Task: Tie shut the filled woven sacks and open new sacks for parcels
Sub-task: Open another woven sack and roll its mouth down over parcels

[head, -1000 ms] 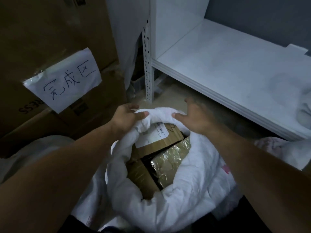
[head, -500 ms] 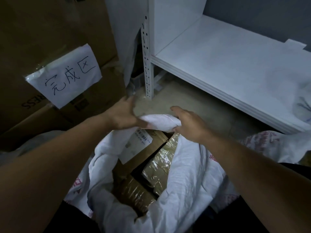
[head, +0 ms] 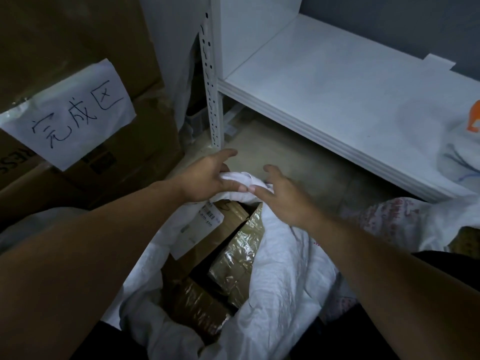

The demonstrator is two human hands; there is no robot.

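Observation:
A white woven sack (head: pixel 280 276) stands open below me, filled with brown taped parcels (head: pixel 233 258); one box carries a white shipping label (head: pixel 205 224). My left hand (head: pixel 205 178) pinches the bunched far rim of the sack between thumb and fingers. My right hand (head: pixel 283 198) presses on the same gathered fabric from the right, thumb touching the bunch, fingers spread. Both hands meet at the far edge of the sack's mouth. The near part of the mouth gapes wide.
Stacked cardboard boxes (head: pixel 78 48) with a handwritten paper sign (head: pixel 72 115) rise at the left. A white metal shelf (head: pixel 337 94) runs along the right, its perforated post (head: pixel 211 81) just beyond my hands. More white sacks (head: pixel 405 224) lie at the right.
My hands have come closer together and gathered the sack's far rim into a tighter bunch. The sack's mouth has narrowed at the far edge. The view shifted slightly.

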